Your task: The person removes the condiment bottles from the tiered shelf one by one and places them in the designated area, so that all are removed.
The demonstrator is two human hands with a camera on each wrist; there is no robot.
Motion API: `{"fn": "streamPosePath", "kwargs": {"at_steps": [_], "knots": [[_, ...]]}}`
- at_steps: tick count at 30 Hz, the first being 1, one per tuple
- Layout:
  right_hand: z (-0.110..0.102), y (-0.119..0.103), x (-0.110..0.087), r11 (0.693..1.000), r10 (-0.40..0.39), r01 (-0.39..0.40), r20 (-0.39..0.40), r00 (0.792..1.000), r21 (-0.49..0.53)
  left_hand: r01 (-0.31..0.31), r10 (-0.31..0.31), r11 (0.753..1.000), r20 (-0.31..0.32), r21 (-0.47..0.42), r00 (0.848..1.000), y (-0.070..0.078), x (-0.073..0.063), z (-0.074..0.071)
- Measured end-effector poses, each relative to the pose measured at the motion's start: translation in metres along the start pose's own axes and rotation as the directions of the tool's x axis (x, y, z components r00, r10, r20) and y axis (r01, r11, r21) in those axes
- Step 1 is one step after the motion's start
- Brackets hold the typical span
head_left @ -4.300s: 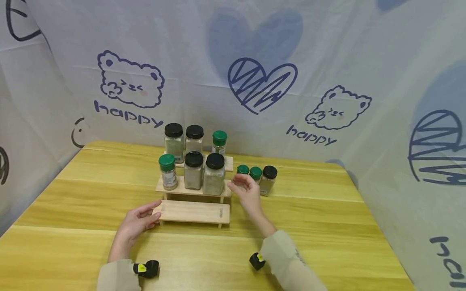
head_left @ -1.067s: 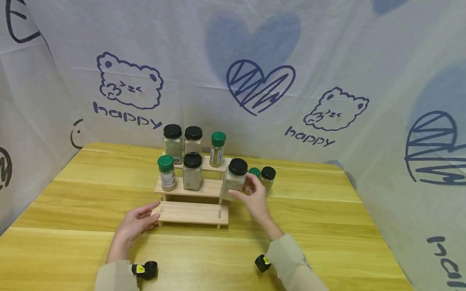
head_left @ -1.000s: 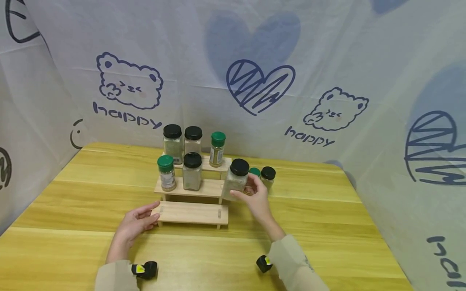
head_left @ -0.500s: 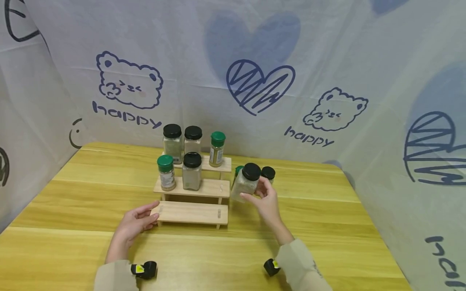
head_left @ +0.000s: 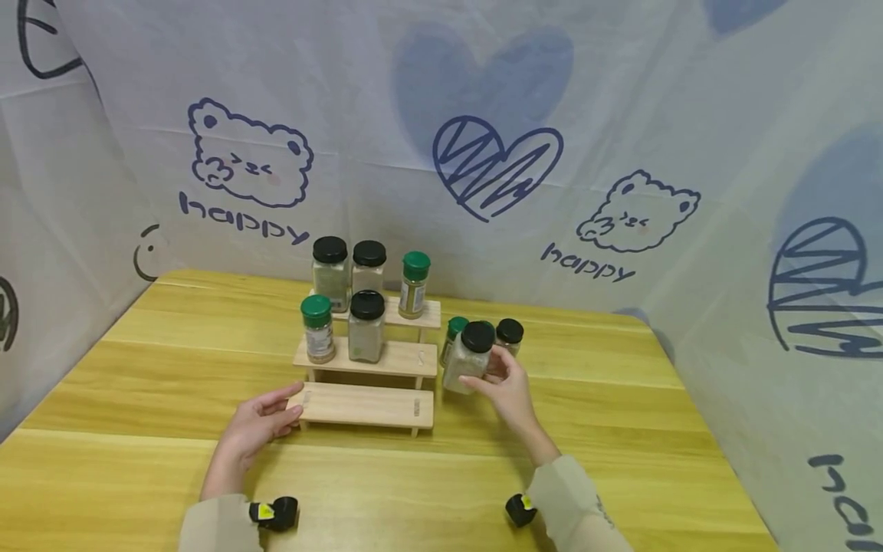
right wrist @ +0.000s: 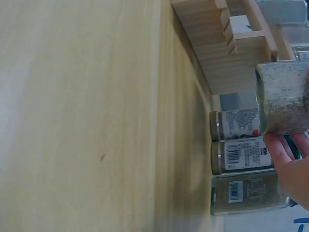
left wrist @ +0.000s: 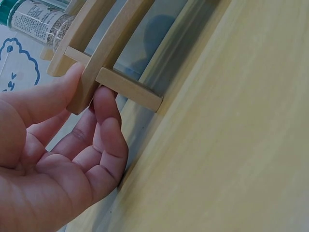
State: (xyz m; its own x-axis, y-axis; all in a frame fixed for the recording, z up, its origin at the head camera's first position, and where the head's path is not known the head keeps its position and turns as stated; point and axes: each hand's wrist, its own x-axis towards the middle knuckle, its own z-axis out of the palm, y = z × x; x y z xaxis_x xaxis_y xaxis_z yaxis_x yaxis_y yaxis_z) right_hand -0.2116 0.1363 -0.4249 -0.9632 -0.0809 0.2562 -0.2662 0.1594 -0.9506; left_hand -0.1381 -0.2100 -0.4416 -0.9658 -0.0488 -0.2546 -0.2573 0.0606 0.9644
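In the head view, my right hand [head_left: 510,392] grips a square spice jar with a black lid [head_left: 464,371] just right of the rack. The jar tilts a little, and in the right wrist view the jar [right wrist: 285,99] is clear of the table. My left hand [head_left: 251,431] pinches the left end of the lowest step of a three-step wooden rack [head_left: 359,405]. Seen from the left wrist, thumb and fingers of that hand [left wrist: 67,164] close around the board's end [left wrist: 83,94]. On the middle step stand a green-lidded jar [head_left: 320,337] and a black-lidded jar [head_left: 366,337].
Two black-lidded jars and a green-lidded jar [head_left: 413,291] stand on the top step. Behind the held jar, two green-lidded jars and a smaller black-lidded jar [head_left: 510,334] stand on the wooden table [head_left: 607,414]. A printed cloth [head_left: 386,92] hangs behind.
My right hand has taken the right-hand black-lidded jar off the middle step and moved it right, then slightly down. The left hand has stayed on the rack.
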Motion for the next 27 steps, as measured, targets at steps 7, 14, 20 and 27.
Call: {"fn": "streamPosePath", "kwargs": {"at_steps": [7,14,20,27], "knots": [[0.002,-0.003,0.001,0.996,0.093,-0.092,0.050,0.994,-0.024,0.001,-0.001,1.000,0.000,-0.004,1.000,0.000,0.001,0.000],[0.007,0.019,0.006,0.996,0.082,-0.080,0.044,0.996,-0.034,0.008,-0.008,1.000,-0.007,-0.003,1.000,0.001,-0.001,0.001],[0.011,0.025,0.006,0.999,0.043,-0.042,0.047,0.998,-0.027,0.005,-0.005,1.000,-0.010,-0.006,1.000,0.000,0.000,0.001],[0.013,0.028,0.007,0.999,0.036,-0.034,0.062,0.997,-0.028,-0.007,0.007,1.000,-0.005,-0.002,1.000,-0.001,0.000,0.000]]}}
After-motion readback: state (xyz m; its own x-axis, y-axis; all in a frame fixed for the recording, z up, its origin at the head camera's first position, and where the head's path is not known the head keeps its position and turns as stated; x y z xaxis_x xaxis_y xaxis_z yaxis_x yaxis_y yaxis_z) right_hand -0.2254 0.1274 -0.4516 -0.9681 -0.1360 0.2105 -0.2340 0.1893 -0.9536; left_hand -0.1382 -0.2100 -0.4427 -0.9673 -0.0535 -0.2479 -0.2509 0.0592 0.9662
